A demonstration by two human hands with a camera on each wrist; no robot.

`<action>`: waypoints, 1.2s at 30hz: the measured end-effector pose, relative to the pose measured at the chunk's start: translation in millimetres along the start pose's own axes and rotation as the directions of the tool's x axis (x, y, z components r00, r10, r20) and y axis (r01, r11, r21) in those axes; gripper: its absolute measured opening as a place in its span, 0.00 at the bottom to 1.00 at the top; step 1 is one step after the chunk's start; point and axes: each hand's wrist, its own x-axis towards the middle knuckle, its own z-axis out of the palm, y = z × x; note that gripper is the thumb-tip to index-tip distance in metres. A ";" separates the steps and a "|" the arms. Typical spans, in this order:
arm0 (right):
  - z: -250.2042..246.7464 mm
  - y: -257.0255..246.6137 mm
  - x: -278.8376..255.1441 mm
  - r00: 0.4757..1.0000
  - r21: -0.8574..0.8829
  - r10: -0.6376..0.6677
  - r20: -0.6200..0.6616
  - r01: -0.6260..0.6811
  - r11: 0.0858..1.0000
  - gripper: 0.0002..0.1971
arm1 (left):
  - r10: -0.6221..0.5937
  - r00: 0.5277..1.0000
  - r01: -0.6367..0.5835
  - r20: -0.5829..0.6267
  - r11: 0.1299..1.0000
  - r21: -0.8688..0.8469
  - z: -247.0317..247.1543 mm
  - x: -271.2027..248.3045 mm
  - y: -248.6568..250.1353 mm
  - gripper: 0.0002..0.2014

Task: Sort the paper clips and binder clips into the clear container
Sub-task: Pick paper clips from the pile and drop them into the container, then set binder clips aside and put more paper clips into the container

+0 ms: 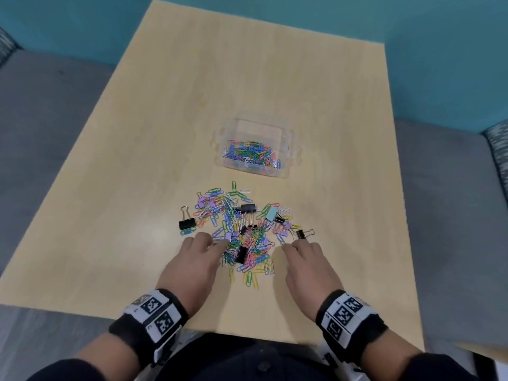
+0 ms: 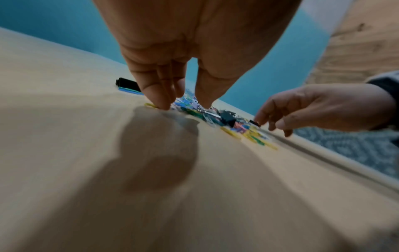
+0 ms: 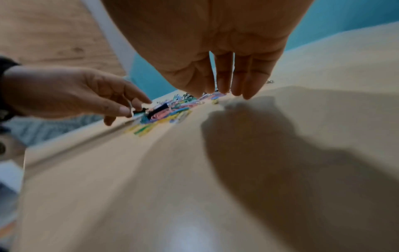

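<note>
A clear container (image 1: 286,133) stands mid-table; its near compartment holds several coloured paper clips (image 1: 251,154), its far one looks bare. In front lies a mixed pile (image 1: 242,232) of paper clips with black binder clips (image 1: 248,208), a pale blue one (image 1: 271,213) and small lilac ones. My left hand (image 1: 217,244) reaches down at the pile's near left edge, fingertips (image 2: 164,106) touching the table, thumb apart, nothing pinched. My right hand (image 1: 297,246) hovers at the near right edge, fingers (image 3: 236,90) straight, close to a black binder clip (image 1: 302,233).
One black binder clip (image 1: 187,222) sits apart at the pile's left. The wooden table (image 1: 247,64) is flanked by grey seats (image 1: 41,119) and a teal wall behind. The table's near edge runs just behind my wrists.
</note>
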 end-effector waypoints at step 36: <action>7.8 -35.2 -1.2 0.979 -0.162 -0.199 -0.043 0.189 0.968 0.19 | 0.139 0.987 -0.152 0.081 0.970 0.188 6.3 27.2 39.4 0.11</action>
